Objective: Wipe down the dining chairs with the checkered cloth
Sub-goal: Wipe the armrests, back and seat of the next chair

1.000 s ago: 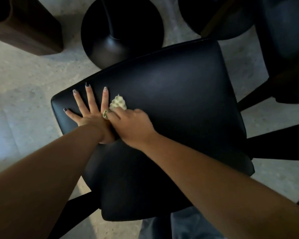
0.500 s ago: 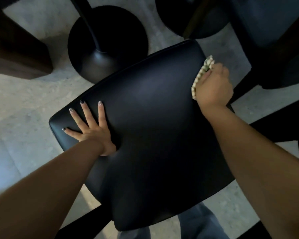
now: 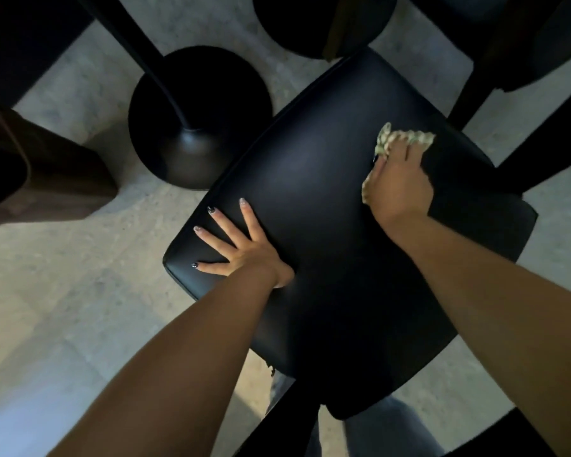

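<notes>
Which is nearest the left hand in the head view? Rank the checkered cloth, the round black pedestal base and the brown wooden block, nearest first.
From the left hand:
1. Round black pedestal base, on the floor ahead.
2. Checkered cloth, under the right hand, across the seat.
3. Brown wooden block, far left.

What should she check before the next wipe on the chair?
1. Right hand grips the cloth: ok.
2. Cloth lies on the chair seat: ok.
3. Left hand rests flat on the seat, steadying it: ok.
4. Left hand apart from the cloth: ok.
5. Seat clean where wiped: cannot tell, too dark.
</notes>
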